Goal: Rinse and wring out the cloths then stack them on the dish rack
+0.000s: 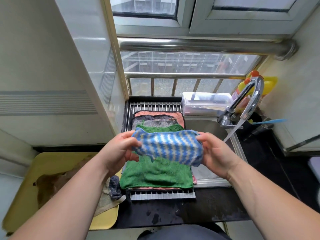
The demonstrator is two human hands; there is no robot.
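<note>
Head view: left hand [121, 149] and right hand [216, 153] grip blue striped cloth [168, 148] above green cloth [155, 172].

Blue-and-white zigzag cloth [168, 147] — green cloth [155, 172] — yellow tray [52, 161].

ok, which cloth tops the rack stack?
The green cloth: the grey cloth and pink cloth lie under it; the striped cloth is in the left hand and right hand.

A clear plastic box [206, 105] is sitting under the window railing [181, 75]. A yellow bottle [269, 84] is standing in the right corner. A stained yellow tray [52, 163] is lying at the left.
</note>
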